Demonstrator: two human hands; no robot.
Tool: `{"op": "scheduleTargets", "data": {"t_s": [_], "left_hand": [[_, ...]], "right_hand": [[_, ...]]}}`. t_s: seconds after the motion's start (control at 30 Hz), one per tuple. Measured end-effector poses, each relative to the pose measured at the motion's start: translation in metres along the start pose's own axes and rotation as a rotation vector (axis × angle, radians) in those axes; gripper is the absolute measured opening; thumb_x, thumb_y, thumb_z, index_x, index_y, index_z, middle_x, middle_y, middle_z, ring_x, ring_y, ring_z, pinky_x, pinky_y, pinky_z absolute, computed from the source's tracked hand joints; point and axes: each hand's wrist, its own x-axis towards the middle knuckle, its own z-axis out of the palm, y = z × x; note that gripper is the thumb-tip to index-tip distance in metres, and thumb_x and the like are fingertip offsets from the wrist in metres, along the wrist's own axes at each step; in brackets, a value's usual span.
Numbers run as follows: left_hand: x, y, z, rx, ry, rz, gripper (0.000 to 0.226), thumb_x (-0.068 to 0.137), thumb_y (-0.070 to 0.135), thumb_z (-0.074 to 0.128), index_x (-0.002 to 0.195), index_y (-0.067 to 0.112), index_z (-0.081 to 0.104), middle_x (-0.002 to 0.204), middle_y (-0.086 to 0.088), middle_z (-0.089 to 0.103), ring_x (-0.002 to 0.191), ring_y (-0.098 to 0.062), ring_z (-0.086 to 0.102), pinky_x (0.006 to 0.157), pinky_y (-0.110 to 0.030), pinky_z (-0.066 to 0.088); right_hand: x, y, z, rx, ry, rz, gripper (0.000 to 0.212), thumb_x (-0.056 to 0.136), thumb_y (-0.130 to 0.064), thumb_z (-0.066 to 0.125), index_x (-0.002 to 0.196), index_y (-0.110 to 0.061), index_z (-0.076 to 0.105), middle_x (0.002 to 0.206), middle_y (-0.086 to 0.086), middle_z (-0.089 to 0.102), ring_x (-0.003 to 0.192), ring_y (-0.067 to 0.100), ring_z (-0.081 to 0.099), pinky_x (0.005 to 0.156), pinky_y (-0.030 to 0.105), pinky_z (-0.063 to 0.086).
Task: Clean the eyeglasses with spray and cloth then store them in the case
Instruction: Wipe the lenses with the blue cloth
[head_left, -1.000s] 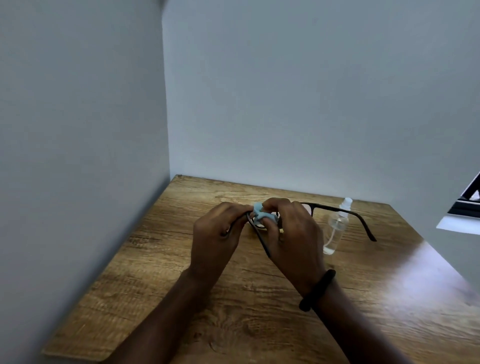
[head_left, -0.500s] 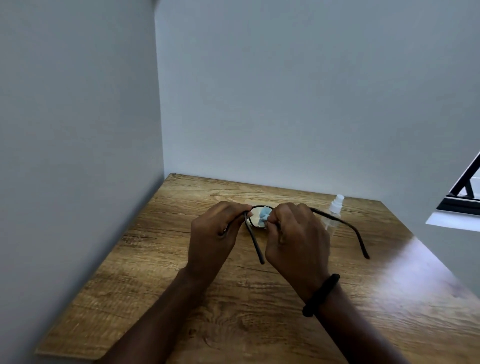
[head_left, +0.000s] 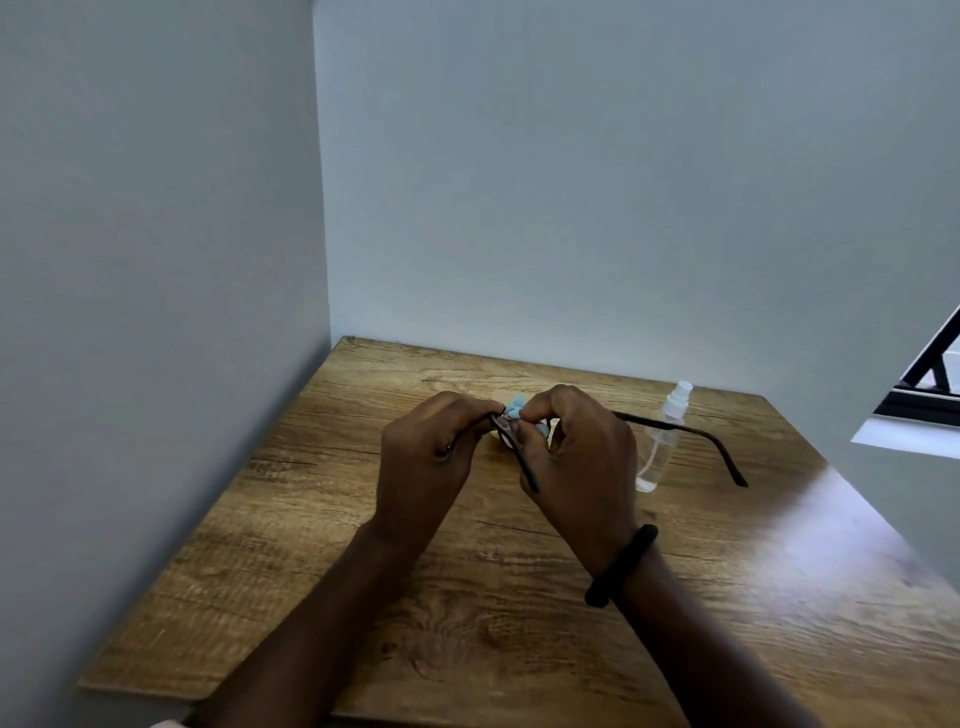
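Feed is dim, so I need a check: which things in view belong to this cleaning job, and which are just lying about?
Job: eyeglasses, gripped by the left hand; blue cloth, pinched onto them by the right hand; spray bottle, standing on the table.
Not the job: black wristband on the right wrist; pale object behind the hands, mostly hidden, unidentifiable.

1. The table is warm brown with a dark, streaky wood-grain pattern and a pale glare patch at the right.
2. The eyeglasses have a dark brown, near-black frame.
3. The cloth is light blue.
4. The spray bottle is clear, with a whitish translucent cap.
5. The wristband is plain black.
6. The walls are plain pale grey-blue.
7. The window frame is black above a white ledge.
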Motion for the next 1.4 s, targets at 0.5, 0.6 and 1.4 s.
{"op": "scheduleTargets", "data": {"t_s": [0.5,0.6,1.4], "left_hand": [[0.0,0.007,0.001,-0.038,0.01,0.026,0.014,0.09,0.004,0.076,0.103,0.004,0.08,0.095,-0.004,0.079,0.089,-0.011,0.075,0.076,-0.028,0.06],[-0.001,0.01,0.001,-0.013,-0.003,0.062,0.015,0.092,0.011,0.072,0.103,0.003,0.08,0.096,-0.004,0.079,0.089,-0.012,0.074,0.077,-0.024,0.059],[0.0,0.006,0.0,0.023,0.027,0.062,0.012,0.088,0.005,0.076,0.1,0.002,0.08,0.094,-0.005,0.078,0.089,-0.009,0.073,0.078,-0.022,0.058]], "right_hand": [[-0.004,-0.001,-0.028,-0.197,-0.031,-0.091,0.019,0.08,-0.011,0.076,0.082,-0.017,0.058,0.079,-0.005,0.064,0.064,0.014,0.058,0.049,0.027,0.043],[0.001,-0.002,-0.023,-0.143,-0.025,0.001,0.018,0.08,-0.013,0.078,0.082,-0.019,0.061,0.08,-0.007,0.066,0.066,0.009,0.056,0.053,0.016,0.035],[0.005,-0.002,-0.018,0.026,-0.137,0.018,0.013,0.079,-0.017,0.082,0.083,-0.019,0.07,0.076,-0.011,0.069,0.056,-0.009,0.046,0.055,0.005,0.028]]}}
